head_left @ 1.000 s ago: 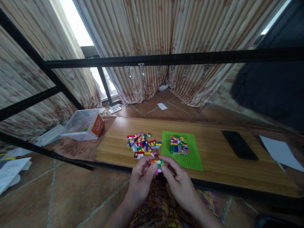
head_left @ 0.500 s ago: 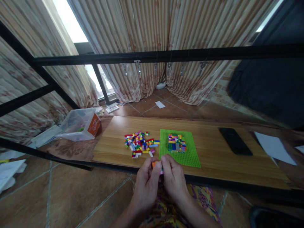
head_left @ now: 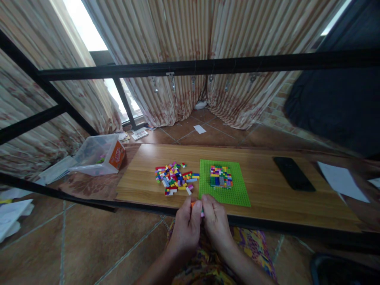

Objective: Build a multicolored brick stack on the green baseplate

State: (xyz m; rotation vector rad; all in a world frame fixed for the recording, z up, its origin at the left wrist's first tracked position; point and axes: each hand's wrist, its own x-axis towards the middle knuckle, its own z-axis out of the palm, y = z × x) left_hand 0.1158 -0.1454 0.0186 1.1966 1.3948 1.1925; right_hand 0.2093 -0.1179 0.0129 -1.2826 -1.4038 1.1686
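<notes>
Close together at the table's front edge, my left hand (head_left: 188,221) and my right hand (head_left: 216,219) pinch a few small toy bricks (head_left: 193,204) between them. Orange shows by the left thumb, with a bit of green and pink between the thumbs; the fingers hide the rest. Just beyond my right hand lies a green baseplate (head_left: 224,198), bearing a block of many-coloured bricks (head_left: 221,177) built up on it. A loose pile of mixed bricks (head_left: 175,179) is spread on the wood left of the baseplate.
The wooden table (head_left: 267,198) carries a black phone (head_left: 293,173) at right, with white paper (head_left: 342,182) beyond it. A clear plastic box (head_left: 99,155) with an orange label stands left of the tabletop. A black metal bar (head_left: 190,70) crosses in front of the curtains.
Both hands stay together over the front edge, drawn slightly closer around the bricks. Less of the orange brick shows now. The view has shifted slightly.
</notes>
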